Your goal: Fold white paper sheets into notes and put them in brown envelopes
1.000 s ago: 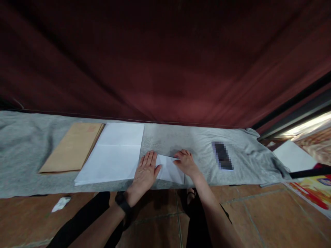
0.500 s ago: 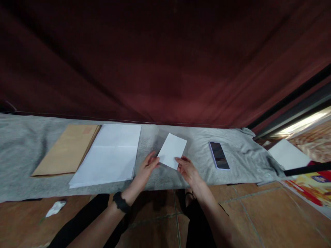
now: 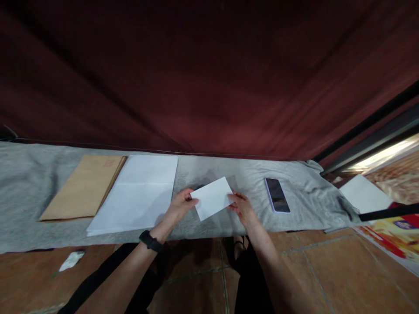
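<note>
A small white rectangle of paper (image 3: 212, 198), perhaps folded, is held up between both hands over the grey cloth. My left hand (image 3: 181, 204) pinches its left edge, thumb on top. At the right edge, my right hand (image 3: 241, 206) grips it the same way, with the fingers curled underneath. Left of my hands lies a stack of large white paper sheets (image 3: 140, 192) with a crease across it. Beyond that, brown kraft envelopes (image 3: 83, 187) overlap the stack's far side.
A phone (image 3: 277, 195) in a light purple case lies right of my hands on the grey cloth (image 3: 307, 187). A dark red curtain (image 3: 209, 87) hangs behind. Crumpled white paper (image 3: 71, 261) is on the tiled floor (image 3: 190, 283). A printed poster (image 3: 397, 235) stands at the right.
The small white paper has turned from upright to sideways, its long side now running between my hands. My left hand has shifted slightly left and my right hand slightly right.
</note>
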`<state>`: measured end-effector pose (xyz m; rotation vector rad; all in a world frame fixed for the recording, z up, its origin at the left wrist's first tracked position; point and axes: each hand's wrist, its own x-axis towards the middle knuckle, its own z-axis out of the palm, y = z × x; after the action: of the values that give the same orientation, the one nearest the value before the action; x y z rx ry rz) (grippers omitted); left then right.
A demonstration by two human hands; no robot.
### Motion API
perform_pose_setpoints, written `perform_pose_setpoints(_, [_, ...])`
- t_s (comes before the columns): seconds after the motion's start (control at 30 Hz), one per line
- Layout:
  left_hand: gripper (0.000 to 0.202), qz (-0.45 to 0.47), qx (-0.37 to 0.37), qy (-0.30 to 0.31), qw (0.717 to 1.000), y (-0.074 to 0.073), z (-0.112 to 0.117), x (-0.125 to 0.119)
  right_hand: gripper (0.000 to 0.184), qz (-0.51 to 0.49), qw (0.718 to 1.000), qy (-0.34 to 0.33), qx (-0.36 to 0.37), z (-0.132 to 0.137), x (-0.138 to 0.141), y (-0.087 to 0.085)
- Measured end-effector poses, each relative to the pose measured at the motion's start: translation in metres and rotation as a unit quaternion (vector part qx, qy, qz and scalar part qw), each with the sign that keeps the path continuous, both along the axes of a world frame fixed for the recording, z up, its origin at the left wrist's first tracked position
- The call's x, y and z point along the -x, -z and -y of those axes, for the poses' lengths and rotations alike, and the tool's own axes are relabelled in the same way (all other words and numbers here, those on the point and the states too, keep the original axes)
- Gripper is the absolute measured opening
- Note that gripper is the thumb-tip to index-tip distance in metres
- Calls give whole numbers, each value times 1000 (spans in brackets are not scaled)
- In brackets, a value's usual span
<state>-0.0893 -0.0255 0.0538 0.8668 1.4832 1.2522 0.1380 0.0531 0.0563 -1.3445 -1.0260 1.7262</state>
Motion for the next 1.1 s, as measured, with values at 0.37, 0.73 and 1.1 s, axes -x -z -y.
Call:
perform_pose_setpoints(0.37, [47, -420, -65, -77, 902, 14, 2, -13, 17, 295, 925, -198, -133, 10, -2, 1])
perform_pose_setpoints(0.73, [64, -644, -80, 84, 756, 28, 24, -69, 21, 364, 892, -225, -146, 11, -1, -5])
perform_pose_setpoints(1.1, [69, -652, -37, 40, 756, 38, 36, -39, 27, 487, 816, -169, -264, 16, -5, -4])
